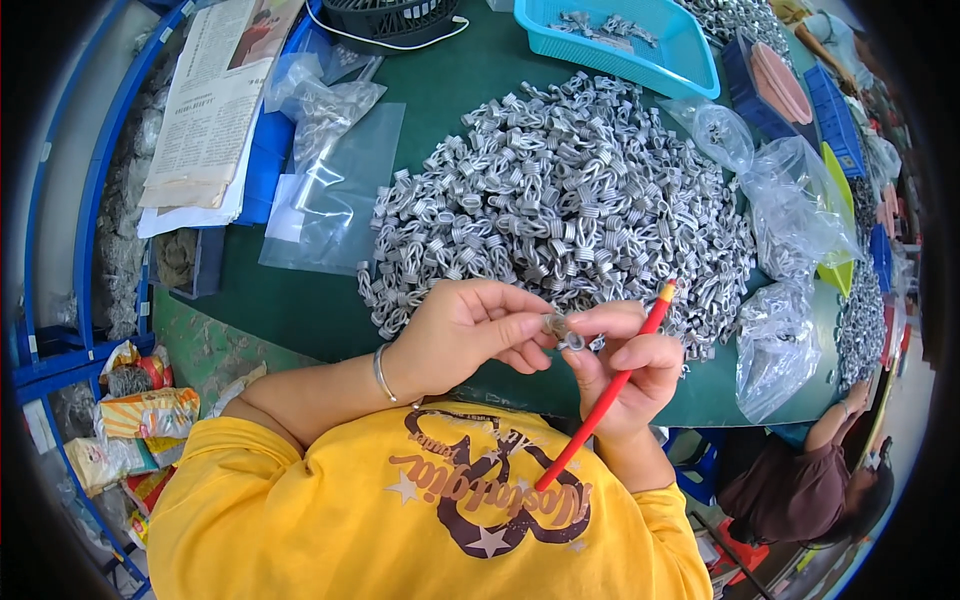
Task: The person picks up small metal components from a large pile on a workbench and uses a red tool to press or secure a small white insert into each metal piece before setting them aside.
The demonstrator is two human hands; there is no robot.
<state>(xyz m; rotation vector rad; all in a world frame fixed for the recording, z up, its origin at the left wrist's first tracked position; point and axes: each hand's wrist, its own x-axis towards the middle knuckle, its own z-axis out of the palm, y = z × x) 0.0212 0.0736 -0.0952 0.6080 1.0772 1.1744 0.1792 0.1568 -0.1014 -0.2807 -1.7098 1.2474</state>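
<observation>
Near the table's front edge, my left hand (465,335) and my right hand (632,362) meet, both with fingers closed. Their fingertips pinch a small grey metal part (566,332), its exact shape partly hidden by the fingers. A slim red stick with a yellowish end (603,405), shaped like a pencil, also rests in my right hand, slanting between thumb and fingers. Just beyond both hands spreads a large pile of small grey metal looped parts (570,185). A bracelet circles my left wrist.
The pile lies on a green tabletop (440,65). At the back stands a turquoise basket (620,62) holding some parts. Plastic bags (790,200) lie to the right, a flat clear bag (335,215) and newspaper (205,110) to the left. Another person (800,490) sits at the far right.
</observation>
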